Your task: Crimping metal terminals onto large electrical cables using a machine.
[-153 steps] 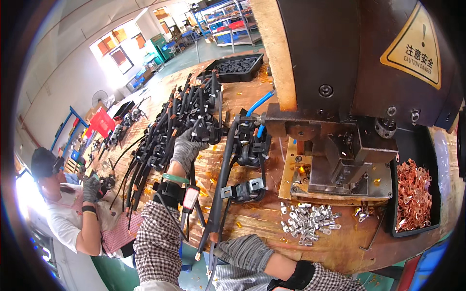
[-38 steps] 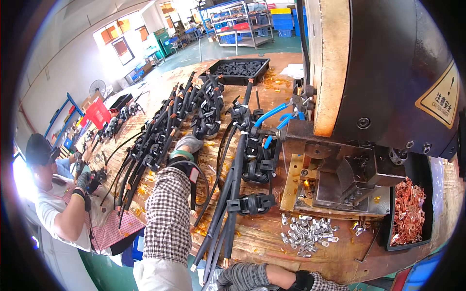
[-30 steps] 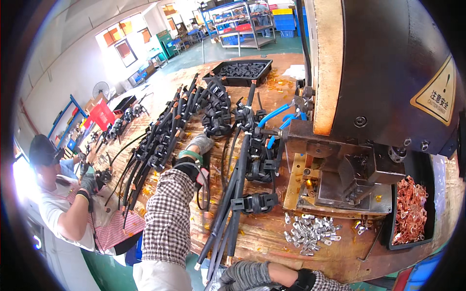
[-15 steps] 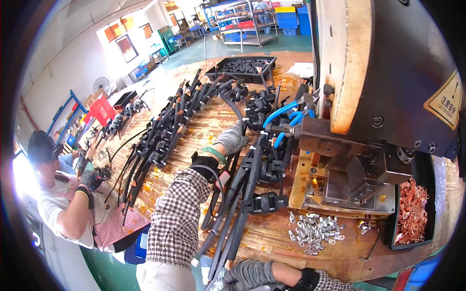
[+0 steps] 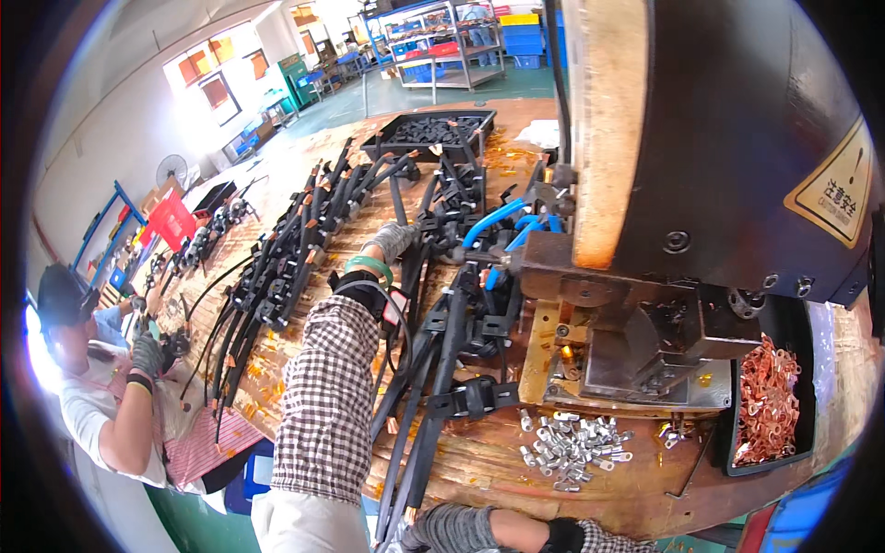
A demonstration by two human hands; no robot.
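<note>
My left hand [image 5: 396,241], in a grey knit glove, reaches far over the table. Its fingers are closed round a black cable [image 5: 397,195] that sticks up beyond the glove. Beside it lies a pile of black cables with black plastic clamps [image 5: 475,398]. At the lower edge, my right hand [image 5: 452,527], also gloved in grey, is by the near ends of several long black cables [image 5: 426,452]; its fingertips are hidden. Blue-handled pliers [image 5: 496,223] rest beyond the pile, against the press [image 5: 636,341].
Silver cable lugs [image 5: 573,447] lie loose before the press. Copper lugs [image 5: 767,405] fill a black bin at right. A black tray [image 5: 376,147] of small black parts stands at the back. More cables [image 5: 277,267] lie left, where a co-worker [image 5: 111,396] handles parts.
The view has shifted, so the press and table sit further left. My left hand's cable has moved: its bent upper part now stands straighter above the glove. The co-worker's hands remain at their parts.
</note>
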